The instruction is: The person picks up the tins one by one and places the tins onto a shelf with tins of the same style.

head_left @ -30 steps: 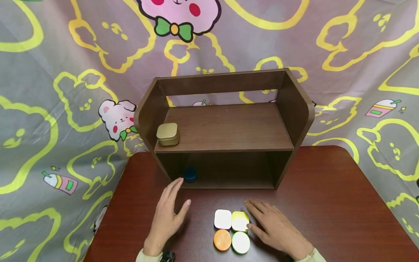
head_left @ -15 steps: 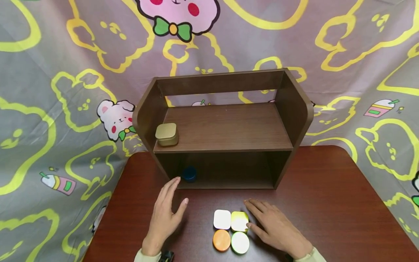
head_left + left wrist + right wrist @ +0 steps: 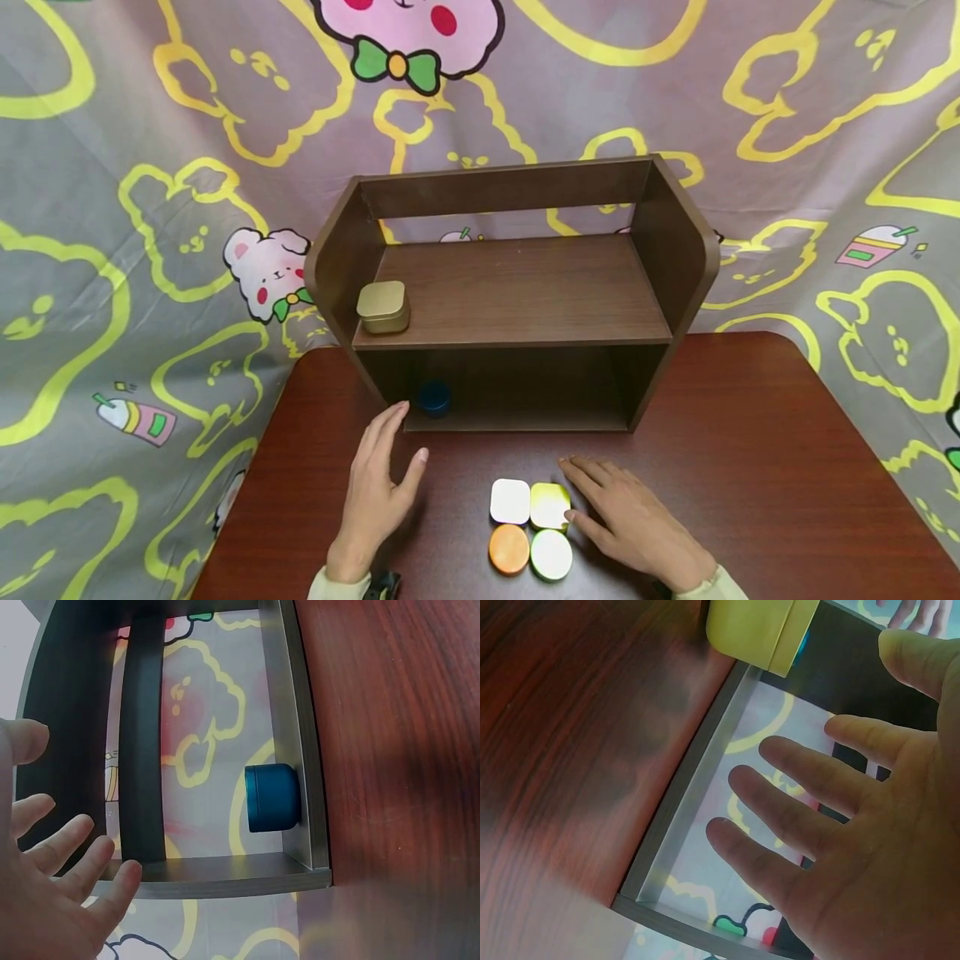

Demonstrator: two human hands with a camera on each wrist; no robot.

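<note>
My left hand [image 3: 375, 492] is held out over the table left of the tins, fingers extended and holding nothing. Its fingertips overlap the lower left front of the shelf in the head view. A blue round tin [image 3: 274, 798] stands near them on the bottom level. My right hand [image 3: 630, 521] is spread palm down, its thumb by the yellow square tin [image 3: 550, 505]. Beside that lies a white square tin [image 3: 511, 502]. Nearer me are an orange round tin [image 3: 509, 549] and a round tin with a pale top and green rim [image 3: 551, 555].
A dark brown two-level shelf [image 3: 517, 334] stands at the back of the red-brown table [image 3: 765, 467]. On its upper level, at the left, sits a gold square tin [image 3: 383, 307]. A patterned cloth [image 3: 810, 108] hangs behind and at the sides.
My left hand has shifted slightly left, away from the blue tin. The right hand and the tins stay where they were.
</note>
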